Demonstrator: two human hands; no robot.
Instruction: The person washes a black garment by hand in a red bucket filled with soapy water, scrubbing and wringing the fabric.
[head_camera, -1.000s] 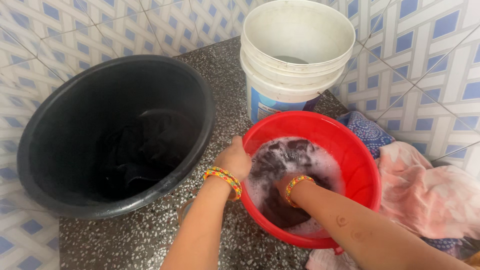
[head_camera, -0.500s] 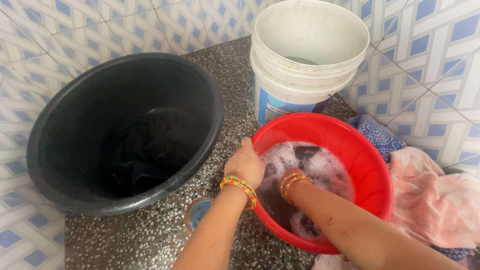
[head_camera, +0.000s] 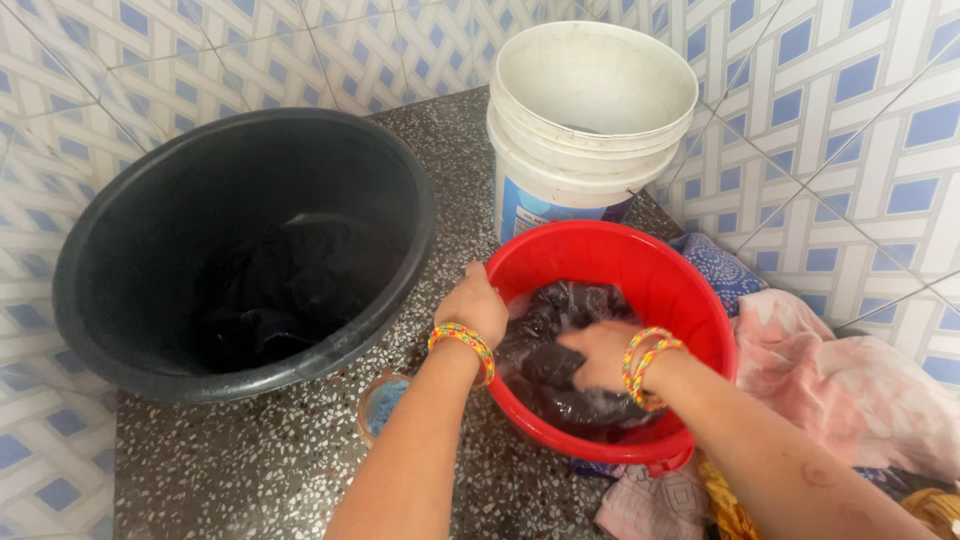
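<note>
A red plastic basin (head_camera: 640, 250) stands on a speckled stone floor and holds a dark wet cloth (head_camera: 560, 310) in soapy water. My left hand (head_camera: 475, 303) rests on the basin's near-left rim, fingers curled over the edge into the cloth. My right hand (head_camera: 598, 355) is inside the basin, closed on a bunch of the dark cloth. Both wrists wear coloured bead bangles.
A large black tub (head_camera: 150, 260) with dark clothes in it stands to the left. A white bucket (head_camera: 590, 110) stands behind the basin by the tiled wall. Pink and patterned clothes (head_camera: 850, 380) lie at the right. A small blue round object (head_camera: 385, 400) sits by my left arm.
The suds have thinned and more of the dark cloth shows. My right hand has risen out of the water and now grips the cloth on top.
</note>
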